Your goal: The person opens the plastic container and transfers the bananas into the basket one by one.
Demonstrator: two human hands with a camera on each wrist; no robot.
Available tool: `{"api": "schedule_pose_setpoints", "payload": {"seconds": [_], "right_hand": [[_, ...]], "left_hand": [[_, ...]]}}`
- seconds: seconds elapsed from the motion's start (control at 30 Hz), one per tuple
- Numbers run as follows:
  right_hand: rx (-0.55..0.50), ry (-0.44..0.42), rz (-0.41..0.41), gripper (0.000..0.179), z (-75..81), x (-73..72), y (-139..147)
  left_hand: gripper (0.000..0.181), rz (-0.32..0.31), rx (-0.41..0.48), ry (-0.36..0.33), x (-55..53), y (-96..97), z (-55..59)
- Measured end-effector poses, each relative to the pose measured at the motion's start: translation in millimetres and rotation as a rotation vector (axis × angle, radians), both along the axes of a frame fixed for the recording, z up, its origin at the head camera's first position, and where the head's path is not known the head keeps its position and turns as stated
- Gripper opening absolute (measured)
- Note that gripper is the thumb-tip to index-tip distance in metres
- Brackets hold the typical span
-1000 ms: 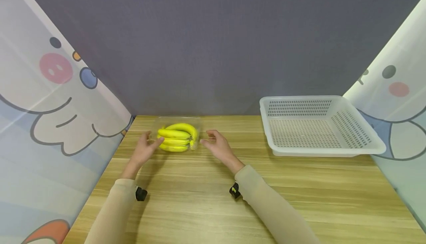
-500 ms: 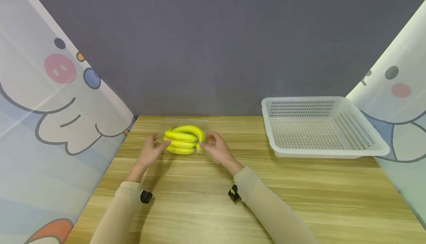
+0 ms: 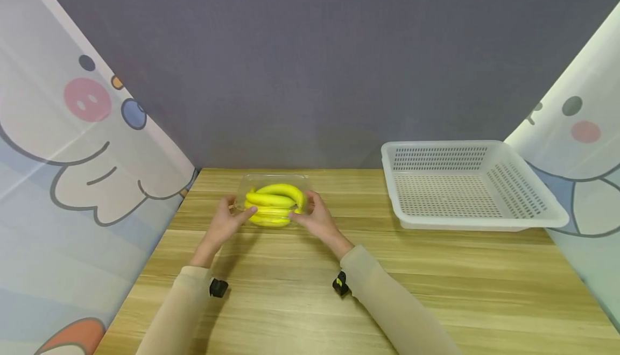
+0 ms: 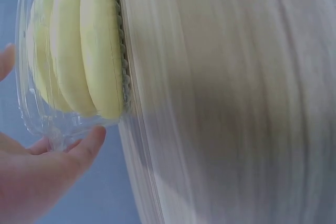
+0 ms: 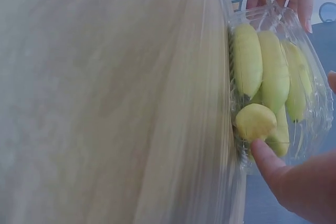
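A clear plastic clamshell box stands near the back edge of the wooden table, with several yellow bananas inside. My left hand grips its left end, the thumb in front; in the left wrist view the fingertips meet the corner of the box. At the opposite end, my right hand holds the box, its thumb against the front wall beside the rounded end of a banana. Most of the right fingers are hidden behind the box.
A white perforated plastic basket stands at the right rear of the table. Behind rises a dark grey partition, and cartoon-printed panels flank both sides.
Both hands have closed in on the box from its two sides and now hold it. The box has shifted slightly to the right; the basket stays where it was.
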State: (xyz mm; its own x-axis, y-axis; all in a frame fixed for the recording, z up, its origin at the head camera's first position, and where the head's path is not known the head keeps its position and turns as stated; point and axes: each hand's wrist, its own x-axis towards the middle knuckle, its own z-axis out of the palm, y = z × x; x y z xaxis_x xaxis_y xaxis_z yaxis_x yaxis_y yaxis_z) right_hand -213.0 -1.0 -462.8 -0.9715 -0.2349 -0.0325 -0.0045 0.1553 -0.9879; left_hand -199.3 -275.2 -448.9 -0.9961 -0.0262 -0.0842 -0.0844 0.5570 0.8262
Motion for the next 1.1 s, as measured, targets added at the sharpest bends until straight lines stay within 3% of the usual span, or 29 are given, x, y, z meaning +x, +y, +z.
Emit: {"api": "schedule_pose_setpoints", "payload": {"seconds": [0.37,0.63,0.93,1.1], "right_hand": [[0.067,0.048,-0.037,0.091,-2.1,1.9,12],[0.128,0.047,-0.041,0.092,-1.5,3.9,24],[0.161,0.044,-0.038,0.094,1.5,5.0,36],[0.173,0.039,-0.04,0.093,4.6,7.6,44]], "left_hand": [[0.104,-0.052,0.124,0.019,0.1,12.4,-6.0],[0.099,-0.055,0.112,0.034,-1.4,24.3,-7.2],[0.104,-0.073,0.053,-0.002,-1.6,32.3,-3.6],[0.104,-0.088,0.044,0.011,-1.4,37.9,-4.2]]}}
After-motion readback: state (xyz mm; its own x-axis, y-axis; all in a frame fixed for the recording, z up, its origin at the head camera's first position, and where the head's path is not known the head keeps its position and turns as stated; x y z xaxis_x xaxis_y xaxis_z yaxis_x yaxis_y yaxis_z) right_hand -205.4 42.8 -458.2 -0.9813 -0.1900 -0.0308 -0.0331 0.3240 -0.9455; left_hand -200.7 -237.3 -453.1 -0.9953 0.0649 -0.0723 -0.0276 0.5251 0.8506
